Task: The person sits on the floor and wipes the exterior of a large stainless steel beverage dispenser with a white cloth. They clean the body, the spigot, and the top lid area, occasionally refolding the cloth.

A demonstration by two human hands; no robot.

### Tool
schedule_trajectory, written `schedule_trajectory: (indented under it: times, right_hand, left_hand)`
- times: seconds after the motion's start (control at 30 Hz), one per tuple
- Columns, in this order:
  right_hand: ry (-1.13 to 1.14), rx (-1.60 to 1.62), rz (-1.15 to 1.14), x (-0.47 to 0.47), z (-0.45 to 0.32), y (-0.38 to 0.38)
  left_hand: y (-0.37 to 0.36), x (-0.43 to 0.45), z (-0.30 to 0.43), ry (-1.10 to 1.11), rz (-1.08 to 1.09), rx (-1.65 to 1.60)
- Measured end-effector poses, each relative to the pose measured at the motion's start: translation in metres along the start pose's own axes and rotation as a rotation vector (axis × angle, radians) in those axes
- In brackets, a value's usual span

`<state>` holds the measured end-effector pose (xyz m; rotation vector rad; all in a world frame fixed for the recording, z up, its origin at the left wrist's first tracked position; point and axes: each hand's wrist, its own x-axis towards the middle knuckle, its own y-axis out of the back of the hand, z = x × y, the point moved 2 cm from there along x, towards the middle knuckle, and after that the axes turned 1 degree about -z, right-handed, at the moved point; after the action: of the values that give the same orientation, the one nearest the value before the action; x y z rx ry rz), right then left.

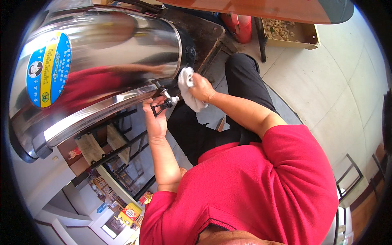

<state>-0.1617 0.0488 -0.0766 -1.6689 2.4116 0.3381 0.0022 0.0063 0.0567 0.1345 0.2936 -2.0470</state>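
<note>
My right hand (200,88) grips a bunched white cloth (186,88) beside the lower rim of a shiny stainless-steel electric water boiler (122,46). A small metal tap with a black lever (167,104) juts out from the boiler near its base. At this tap is my left hand (156,118), palm turned up, its fingers curled around the fitting; part of them is hidden behind it. A blue and yellow oval label (49,70) bearing writing is stuck on the steel body. The boiler stands on a dark, worn wooden stand (208,30).
A red plastic bucket (243,29) and a shallow cardboard box (294,43) with small pale pieces sit on the tiled floor (321,70). A reddish tabletop (260,9) overhangs them. Dark metal-framed furniture (128,147) stands to the left, a chair (352,183) to the right.
</note>
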Motion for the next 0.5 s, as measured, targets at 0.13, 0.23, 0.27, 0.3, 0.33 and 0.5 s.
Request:
schedule_trajectory:
  times: [0.13, 0.23, 0.27, 0.3, 0.33, 0.5]
  right_hand:
    - [0.050, -0.069, -0.098, -0.017, -0.016, 0.003]
    - [-0.042, 0.012, 0.032, -0.023, -0.014, 0.009]
    - [-0.084, 0.032, 0.049, -0.020, -0.010, 0.009]
    - [-0.126, 0.053, 0.076, -0.015, -0.005, 0.010]
    - [-0.109, 0.022, 0.177, -0.009, -0.001, 0.010]
    - [0.002, -0.057, 0.192, 0.005, -0.006, 0.007]
  left_hand:
    - [-0.007, 0.000, 0.002, -0.007, -0.003, -0.011]
    - [-0.007, -0.002, 0.003, 0.000, 0.007, -0.005]
    - [-0.005, -0.004, 0.004, 0.003, 0.011, 0.001]
    - [-0.005, -0.003, 0.004, 0.007, 0.007, 0.008]
    - [-0.005, -0.002, 0.005, 0.007, 0.013, 0.014]
    - [-0.007, 0.001, 0.001, -0.005, 0.029, 0.006]
